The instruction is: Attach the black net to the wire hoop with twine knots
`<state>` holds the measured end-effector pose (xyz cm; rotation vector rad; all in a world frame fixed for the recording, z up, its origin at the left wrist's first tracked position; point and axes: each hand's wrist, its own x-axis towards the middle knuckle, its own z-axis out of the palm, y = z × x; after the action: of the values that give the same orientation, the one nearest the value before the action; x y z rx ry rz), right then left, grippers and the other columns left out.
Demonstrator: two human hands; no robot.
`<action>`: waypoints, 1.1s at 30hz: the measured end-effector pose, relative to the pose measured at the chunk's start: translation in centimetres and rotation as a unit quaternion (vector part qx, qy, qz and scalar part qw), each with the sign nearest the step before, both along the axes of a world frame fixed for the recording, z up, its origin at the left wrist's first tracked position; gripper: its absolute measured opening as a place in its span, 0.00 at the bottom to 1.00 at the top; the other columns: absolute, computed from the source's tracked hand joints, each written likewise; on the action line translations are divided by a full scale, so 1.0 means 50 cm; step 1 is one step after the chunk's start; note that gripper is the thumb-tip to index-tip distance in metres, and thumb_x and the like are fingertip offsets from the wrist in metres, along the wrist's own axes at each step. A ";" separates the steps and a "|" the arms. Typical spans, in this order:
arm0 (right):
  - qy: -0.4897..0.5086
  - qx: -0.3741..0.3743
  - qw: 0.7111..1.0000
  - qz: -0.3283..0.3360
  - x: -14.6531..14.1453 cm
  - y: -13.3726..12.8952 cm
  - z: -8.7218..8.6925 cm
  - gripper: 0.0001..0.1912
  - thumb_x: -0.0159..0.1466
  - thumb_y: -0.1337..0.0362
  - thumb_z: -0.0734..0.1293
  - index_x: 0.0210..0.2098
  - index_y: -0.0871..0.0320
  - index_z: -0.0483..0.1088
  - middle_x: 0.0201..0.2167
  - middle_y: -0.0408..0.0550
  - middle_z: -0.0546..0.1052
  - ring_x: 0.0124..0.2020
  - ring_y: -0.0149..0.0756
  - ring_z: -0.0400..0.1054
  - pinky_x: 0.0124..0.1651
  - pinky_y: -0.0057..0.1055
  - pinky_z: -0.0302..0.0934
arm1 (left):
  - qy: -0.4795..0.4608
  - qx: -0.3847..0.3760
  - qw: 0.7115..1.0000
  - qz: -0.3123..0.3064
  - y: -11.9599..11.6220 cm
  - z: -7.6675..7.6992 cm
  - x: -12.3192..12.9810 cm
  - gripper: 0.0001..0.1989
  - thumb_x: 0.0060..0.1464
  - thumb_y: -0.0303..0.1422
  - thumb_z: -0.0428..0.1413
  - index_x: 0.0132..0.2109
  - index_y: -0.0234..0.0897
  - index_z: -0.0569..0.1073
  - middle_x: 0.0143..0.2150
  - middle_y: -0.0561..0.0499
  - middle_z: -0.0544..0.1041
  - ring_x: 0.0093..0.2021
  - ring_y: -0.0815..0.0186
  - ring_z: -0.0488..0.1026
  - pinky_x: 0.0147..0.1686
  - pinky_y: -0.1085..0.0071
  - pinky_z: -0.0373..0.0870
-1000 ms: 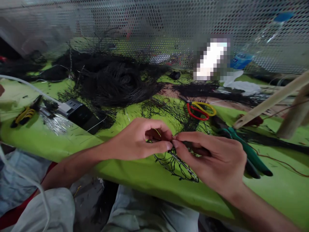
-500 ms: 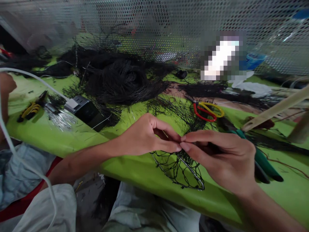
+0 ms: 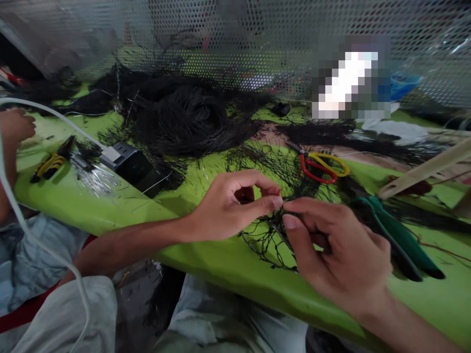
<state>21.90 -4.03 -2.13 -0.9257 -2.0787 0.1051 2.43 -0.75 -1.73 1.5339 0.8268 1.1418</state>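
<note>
A small piece of black knotted netting (image 3: 263, 242) hangs below my fingers, with a thin wire along its edge. My left hand (image 3: 235, 203) pinches it at the top between thumb and forefinger; the exact strand is hidden by the fingertips. From the right, my right hand (image 3: 338, 250) meets it, forefinger almost touching the left fingertips and thumb bent in against the black strands. Its palm covers the lower right of the net. Just beyond the hands lie scissors (image 3: 324, 167) with one red and one yellow handle loop, and to the right green-handled pliers (image 3: 401, 240).
A big heap of black netting (image 3: 187, 115) lies behind. To the left are a black power adapter (image 3: 138, 169) with a white cable, a bundle of short wires (image 3: 97, 179) and yellow-black pliers (image 3: 51, 162). Another person's hand (image 3: 16, 125) rests at far left. A perforated metal screen (image 3: 228, 34) stands behind.
My right thumb has moved down, away from the left fingertips, and the right hand now covers more of the net's lower right. My left fingers stay pinched, slightly higher.
</note>
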 end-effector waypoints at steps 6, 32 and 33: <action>-0.040 0.019 0.998 0.050 -0.006 -0.011 -0.004 0.13 0.67 0.78 0.64 0.47 0.57 0.67 0.20 0.33 0.69 0.17 0.23 0.62 0.23 0.24 0.57 | -0.018 -0.023 1.000 0.005 0.005 0.003 0.001 0.11 0.54 0.39 0.73 0.34 0.35 0.83 0.31 0.53 0.81 0.29 0.72 0.70 0.28 0.74 0.65; 0.089 -0.177 0.980 0.019 0.020 0.018 0.018 0.02 0.71 0.63 0.71 0.43 0.51 0.77 0.19 0.36 0.64 0.19 0.25 0.53 0.21 0.27 0.48 | -0.042 0.147 0.987 -0.042 -0.001 -0.023 0.006 0.07 0.65 0.38 0.66 0.43 0.40 0.79 0.42 0.50 0.78 0.41 0.68 0.72 0.43 0.70 0.72; 0.097 -0.189 0.977 0.022 0.020 0.019 0.020 0.01 0.71 0.63 0.71 0.40 0.51 0.77 0.18 0.36 0.62 0.19 0.25 0.52 0.21 0.27 0.47 | -0.037 0.147 0.988 -0.034 -0.003 -0.023 0.008 0.08 0.65 0.39 0.66 0.45 0.41 0.79 0.44 0.50 0.77 0.41 0.68 0.72 0.44 0.69 0.72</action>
<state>22.88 -3.10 -1.12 -1.0461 -1.9286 0.6087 2.81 -0.88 -2.88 1.7346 0.5693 1.3052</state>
